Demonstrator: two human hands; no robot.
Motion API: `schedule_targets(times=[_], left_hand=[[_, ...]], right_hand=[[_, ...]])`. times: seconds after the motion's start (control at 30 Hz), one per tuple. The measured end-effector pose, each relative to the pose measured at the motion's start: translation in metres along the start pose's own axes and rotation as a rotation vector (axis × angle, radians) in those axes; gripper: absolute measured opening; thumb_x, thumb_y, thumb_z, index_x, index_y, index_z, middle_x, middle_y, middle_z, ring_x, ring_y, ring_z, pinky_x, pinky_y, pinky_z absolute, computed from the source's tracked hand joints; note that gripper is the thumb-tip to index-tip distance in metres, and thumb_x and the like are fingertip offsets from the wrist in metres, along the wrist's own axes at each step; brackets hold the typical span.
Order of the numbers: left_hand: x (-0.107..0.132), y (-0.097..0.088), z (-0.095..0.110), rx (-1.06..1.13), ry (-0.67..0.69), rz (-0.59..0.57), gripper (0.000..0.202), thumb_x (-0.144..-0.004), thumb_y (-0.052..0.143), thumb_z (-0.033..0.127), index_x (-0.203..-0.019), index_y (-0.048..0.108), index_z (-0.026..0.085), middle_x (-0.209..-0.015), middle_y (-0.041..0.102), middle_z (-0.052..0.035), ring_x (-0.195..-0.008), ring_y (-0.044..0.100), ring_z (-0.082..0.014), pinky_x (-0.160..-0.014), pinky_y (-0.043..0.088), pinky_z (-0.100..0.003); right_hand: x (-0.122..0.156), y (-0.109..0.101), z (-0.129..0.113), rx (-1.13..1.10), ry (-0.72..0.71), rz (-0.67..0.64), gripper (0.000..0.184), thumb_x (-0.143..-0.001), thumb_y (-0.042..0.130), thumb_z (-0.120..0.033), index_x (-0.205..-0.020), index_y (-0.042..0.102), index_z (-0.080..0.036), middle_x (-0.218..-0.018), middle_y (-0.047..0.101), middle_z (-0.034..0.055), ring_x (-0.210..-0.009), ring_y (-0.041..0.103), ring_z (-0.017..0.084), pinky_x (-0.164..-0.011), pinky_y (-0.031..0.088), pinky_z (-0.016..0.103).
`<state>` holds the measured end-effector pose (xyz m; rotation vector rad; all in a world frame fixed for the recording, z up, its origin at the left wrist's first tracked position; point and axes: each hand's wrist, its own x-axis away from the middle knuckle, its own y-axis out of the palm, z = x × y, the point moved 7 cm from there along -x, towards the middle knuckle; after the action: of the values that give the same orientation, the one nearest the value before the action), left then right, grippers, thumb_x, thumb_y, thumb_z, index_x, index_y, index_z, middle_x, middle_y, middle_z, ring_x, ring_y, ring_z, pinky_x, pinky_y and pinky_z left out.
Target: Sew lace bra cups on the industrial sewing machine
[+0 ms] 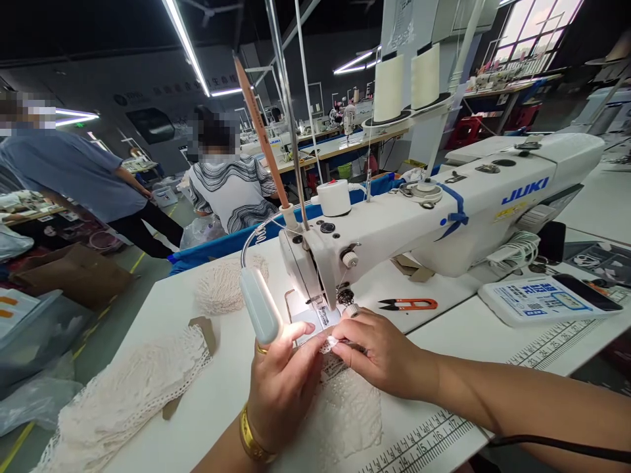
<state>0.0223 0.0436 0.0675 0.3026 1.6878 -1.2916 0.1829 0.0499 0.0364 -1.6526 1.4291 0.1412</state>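
Just in front of the needle of the white sewing machine (394, 226), my two hands meet over a small piece of white lace (327, 344). My left hand (290, 381), with a gold bangle at its wrist, pinches the lace between thumb and fingers. From the other side, my right hand (387, 351) has its fingertips closed on the same lace; a thin dark thing shows between those fingers, too small to name. Below the hands, a cream lace panel (352, 420) lies on the table. A lit lamp (259, 305) hangs close above my left hand.
A lace stack (133, 387) lies at left, with another lace pile (224, 286) behind it. Orange thread snips (409, 304) rest right of the needle. Farther right are a white box (537, 302) and a phone (586, 292). Two people (83, 164) are beyond the table.
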Motion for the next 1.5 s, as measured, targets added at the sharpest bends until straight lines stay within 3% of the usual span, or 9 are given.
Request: schedule_targets(times=[0.3,0.43,0.6,0.73,0.87,1.0,1.23,1.37,1.5], left_hand=[[-0.006,0.001,0.001,0.054,-0.063,-0.043,0.018,-0.095,0.063,0.006,-0.103,0.07,0.022,-0.102,0.069,-0.0057,-0.091,0.068,-0.0206,-0.081,0.05,-0.036],[-0.011,0.005,-0.001,0.134,-0.127,-0.083,0.017,-0.094,0.062,0.009,-0.098,0.069,0.023,-0.098,0.07,-0.0033,-0.089,0.067,-0.0195,-0.077,0.051,-0.033],[-0.015,0.002,0.003,0.299,-0.31,-0.185,0.017,-0.093,0.062,0.009,-0.095,0.068,0.025,-0.099,0.07,-0.0018,-0.092,0.067,-0.0181,-0.08,0.053,-0.031],[-0.01,0.0,0.022,0.609,-0.463,-0.276,0.009,-0.096,0.068,0.023,-0.088,0.066,0.026,-0.098,0.07,-0.0014,-0.089,0.067,-0.0176,-0.08,0.054,-0.03],[0.0,0.017,0.033,0.899,-0.588,-0.43,0.022,-0.097,0.07,0.044,-0.089,0.066,0.024,-0.1,0.072,-0.0033,-0.095,0.067,-0.0207,-0.085,0.053,-0.032],[0.014,0.044,0.006,0.581,-0.718,-0.588,0.016,-0.093,0.066,0.028,-0.079,0.06,0.021,-0.092,0.07,-0.0054,-0.091,0.063,-0.0245,-0.085,0.048,-0.04],[0.009,0.047,-0.011,0.103,-0.394,-0.431,0.009,-0.09,0.068,0.016,-0.088,0.061,0.021,-0.092,0.067,-0.0047,-0.086,0.056,-0.0251,-0.076,0.042,-0.039],[0.005,0.04,0.004,0.111,-0.153,-0.391,0.02,-0.103,0.056,0.013,-0.088,0.066,0.021,-0.09,0.073,-0.0013,-0.081,0.057,-0.0217,-0.077,0.044,-0.039],[0.005,0.039,0.006,0.109,-0.118,-0.378,0.022,-0.104,0.055,0.012,-0.094,0.072,0.022,-0.088,0.076,-0.0012,-0.079,0.061,-0.0222,-0.075,0.047,-0.039]], right_hand=[[0.001,0.0,0.0,-0.019,0.027,-0.026,0.005,-0.1,0.058,-0.018,-0.098,0.059,-0.021,-0.089,0.067,0.0015,-0.081,0.056,0.02,-0.077,0.043,0.032],[0.0,0.003,0.002,-0.079,0.017,-0.05,0.025,-0.093,0.056,-0.01,-0.115,0.063,-0.022,-0.103,0.07,0.0039,-0.094,0.06,0.022,-0.084,0.047,0.035],[0.0,-0.013,-0.01,-0.219,0.046,-0.082,0.008,-0.099,0.055,-0.018,-0.101,0.062,-0.023,-0.102,0.071,0.0028,-0.096,0.062,0.021,-0.089,0.049,0.035],[0.008,-0.039,-0.037,-0.382,0.231,-0.29,0.01,-0.104,0.058,-0.032,-0.1,0.064,-0.025,-0.101,0.072,0.0007,-0.095,0.066,0.019,-0.088,0.049,0.032],[0.014,-0.043,-0.034,-0.458,0.496,-0.505,0.018,-0.1,0.063,-0.039,-0.091,0.065,-0.023,-0.089,0.067,-0.0005,-0.082,0.06,0.018,-0.071,0.046,0.026],[-0.003,-0.018,0.004,-0.177,0.538,-0.577,0.016,-0.091,0.063,-0.022,-0.076,0.058,-0.02,-0.077,0.061,-0.0021,-0.072,0.052,0.015,-0.063,0.035,0.026],[-0.027,0.017,0.038,0.259,0.456,-0.551,0.013,-0.095,0.063,-0.016,-0.082,0.063,-0.019,-0.084,0.069,0.0019,-0.077,0.055,0.018,-0.067,0.03,0.029],[-0.026,0.013,0.035,0.348,0.387,-0.472,0.015,-0.095,0.064,-0.015,-0.081,0.061,-0.02,-0.078,0.066,0.0008,-0.071,0.054,0.018,-0.064,0.03,0.03],[-0.016,-0.004,0.013,0.468,0.156,-0.349,0.017,-0.099,0.062,-0.017,-0.083,0.061,-0.02,-0.085,0.065,0.0049,-0.076,0.055,0.022,-0.066,0.034,0.034]])
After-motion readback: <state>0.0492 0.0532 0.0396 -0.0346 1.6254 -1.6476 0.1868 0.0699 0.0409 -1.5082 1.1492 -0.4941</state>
